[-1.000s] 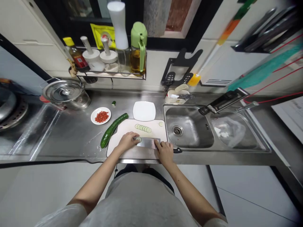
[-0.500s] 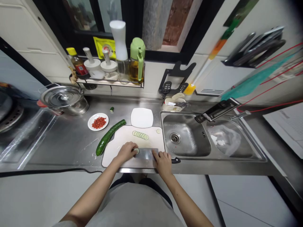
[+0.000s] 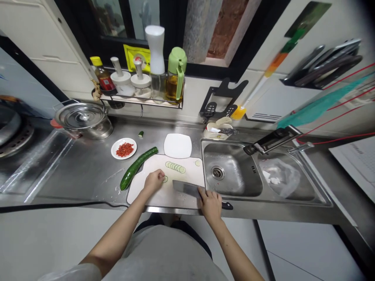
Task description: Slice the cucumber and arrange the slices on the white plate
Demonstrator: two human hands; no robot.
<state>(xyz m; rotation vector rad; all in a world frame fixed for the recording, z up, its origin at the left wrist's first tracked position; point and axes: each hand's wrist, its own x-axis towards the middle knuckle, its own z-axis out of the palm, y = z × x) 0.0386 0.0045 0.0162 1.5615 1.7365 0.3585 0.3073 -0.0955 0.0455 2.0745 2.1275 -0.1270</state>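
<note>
Cucumber slice (image 3: pixel 165 179) lies flat on the white cutting board (image 3: pixel 152 195), touching the fingertips of the left hand (image 3: pixel 153 181), which curl loosely over it. Just to its right, apart from it, the cleaver (image 3: pixel 187 188) rests with its blade pointing left, long axis slanting across the board, its handle gripped by the right hand (image 3: pixel 211 203). No writing is legible.

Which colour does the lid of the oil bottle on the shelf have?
Light green. The oil bottle's lid shows best in the head view, the only one.
</note>
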